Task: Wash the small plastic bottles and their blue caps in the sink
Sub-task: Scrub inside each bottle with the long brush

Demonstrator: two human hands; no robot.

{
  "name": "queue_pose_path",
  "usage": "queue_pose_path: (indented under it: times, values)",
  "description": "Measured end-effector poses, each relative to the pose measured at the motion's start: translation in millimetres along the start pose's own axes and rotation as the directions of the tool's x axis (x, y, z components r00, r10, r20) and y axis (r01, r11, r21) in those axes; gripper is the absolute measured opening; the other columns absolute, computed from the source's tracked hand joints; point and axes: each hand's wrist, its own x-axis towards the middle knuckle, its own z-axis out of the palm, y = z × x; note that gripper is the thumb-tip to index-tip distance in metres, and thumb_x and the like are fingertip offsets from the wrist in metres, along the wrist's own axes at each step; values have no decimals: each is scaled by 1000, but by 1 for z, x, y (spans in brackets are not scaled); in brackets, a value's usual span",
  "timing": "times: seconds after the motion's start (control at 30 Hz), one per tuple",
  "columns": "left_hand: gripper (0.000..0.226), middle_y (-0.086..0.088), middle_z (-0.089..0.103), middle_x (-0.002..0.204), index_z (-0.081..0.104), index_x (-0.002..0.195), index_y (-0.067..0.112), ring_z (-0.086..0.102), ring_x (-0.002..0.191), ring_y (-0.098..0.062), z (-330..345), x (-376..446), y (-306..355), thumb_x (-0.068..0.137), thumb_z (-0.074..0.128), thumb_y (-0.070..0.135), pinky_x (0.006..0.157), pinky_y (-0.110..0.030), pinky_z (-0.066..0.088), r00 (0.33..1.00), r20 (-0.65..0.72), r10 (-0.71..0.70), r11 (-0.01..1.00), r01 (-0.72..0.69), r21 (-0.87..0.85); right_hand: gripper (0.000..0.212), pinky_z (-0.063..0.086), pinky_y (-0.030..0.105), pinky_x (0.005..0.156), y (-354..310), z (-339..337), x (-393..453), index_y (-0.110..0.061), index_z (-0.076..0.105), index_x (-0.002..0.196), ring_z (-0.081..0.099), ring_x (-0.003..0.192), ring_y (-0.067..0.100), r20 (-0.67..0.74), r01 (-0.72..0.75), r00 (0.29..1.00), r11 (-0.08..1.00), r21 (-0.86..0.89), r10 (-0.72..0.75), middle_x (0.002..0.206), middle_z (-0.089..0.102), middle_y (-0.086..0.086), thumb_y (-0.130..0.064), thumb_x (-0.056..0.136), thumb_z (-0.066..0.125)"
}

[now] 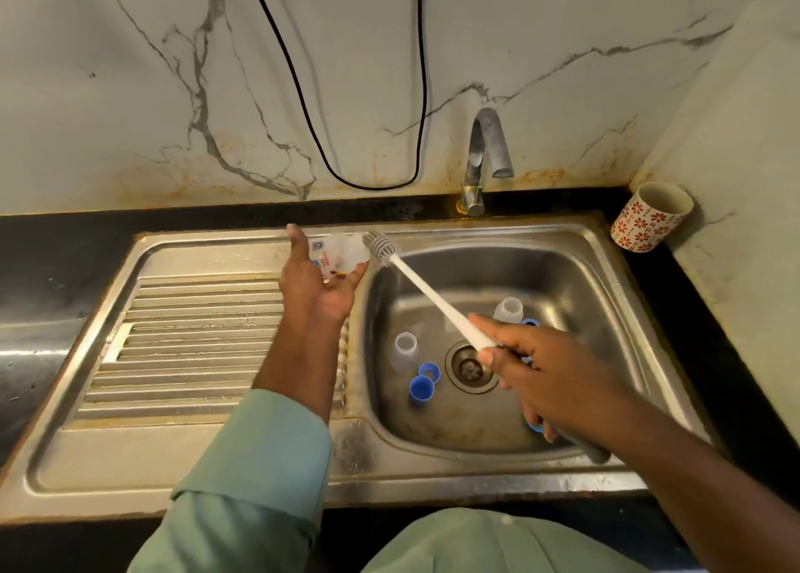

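Note:
My left hand (318, 280) holds a small clear plastic bottle (340, 252) on its side above the sink's left rim, mouth towards the right. My right hand (534, 367) grips the white handle of a bottle brush (426, 289); its grey bristle head sits right at the bottle's mouth. In the basin (584, 269) stand two more clear bottles, one (404, 349) left of the drain and one (508, 310) behind my right hand. Two blue caps (422, 386) lie beside the drain. Further blue caps (534, 426) peek out from under my right hand.
A steel drainboard (190, 343) lies left of the basin. The tap (485, 157) stands behind the basin, not running. A red-flowered cup (649, 217) stands on the black counter at the back right. A black cable (303, 96) hangs on the marble wall.

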Motion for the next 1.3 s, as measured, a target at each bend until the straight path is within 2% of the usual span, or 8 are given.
queue_pose_path:
  times: [0.13,0.27,0.6,0.7,0.87,1.03,1.2,1.3]
  values:
    - [70,-20,58,131,47,140,12,61,113,-39,2,-15,-10,78,79,18,75,-56,59,994,114,4,1000,-5,3,41,48,21,42,-5,9,3,-45,46,137,51,44,5,-82,68,995,997,47,-64,79,64,9,-28,100,50]
    - [75,-15,67,122,49,134,13,69,105,-31,-4,-41,-11,68,81,30,76,-42,59,972,229,-59,900,-47,432,46,49,27,42,-9,7,2,-52,41,135,50,48,12,-145,119,985,981,155,-96,78,62,17,-26,99,51]
    - [35,-2,71,113,63,124,22,69,104,-20,-1,-54,-14,90,69,18,82,-41,60,915,361,181,669,-383,637,50,38,10,55,7,0,11,-42,36,141,52,66,-3,-200,298,916,923,-243,-348,67,50,-12,-25,98,55]
    - [32,-9,65,117,55,128,20,67,104,-28,5,-62,-17,96,56,18,84,-48,58,946,299,127,784,-281,554,48,36,9,55,7,-1,10,-43,39,137,52,64,-2,-209,317,906,917,-243,-369,72,52,-29,-23,97,57]
    - [46,-9,56,116,46,134,20,60,102,-28,5,-67,-19,89,55,19,65,-39,58,905,411,113,811,-323,488,38,41,17,43,13,9,11,-44,52,133,43,45,4,-179,220,959,975,-7,-218,59,48,-4,-26,99,52]
    - [75,-13,54,118,42,138,19,60,96,-30,8,-67,-16,69,59,42,51,-30,52,917,381,116,873,-277,402,42,39,22,43,13,20,-1,-62,47,119,40,45,5,-209,232,956,965,121,-204,56,46,-2,-24,100,50]
    - [50,-20,55,128,42,136,20,68,94,-33,4,-70,-22,90,58,32,60,-37,57,920,384,79,874,-249,418,39,45,27,44,6,21,2,-56,51,127,43,46,13,-197,196,968,962,191,-159,56,48,-1,-29,99,50]
    - [55,-15,59,126,47,132,20,66,105,-31,9,-71,-24,89,65,51,69,-44,60,962,245,125,891,-217,399,33,41,15,45,1,23,3,-40,57,129,52,44,2,-159,173,976,976,131,-152,56,59,-14,-27,99,51]
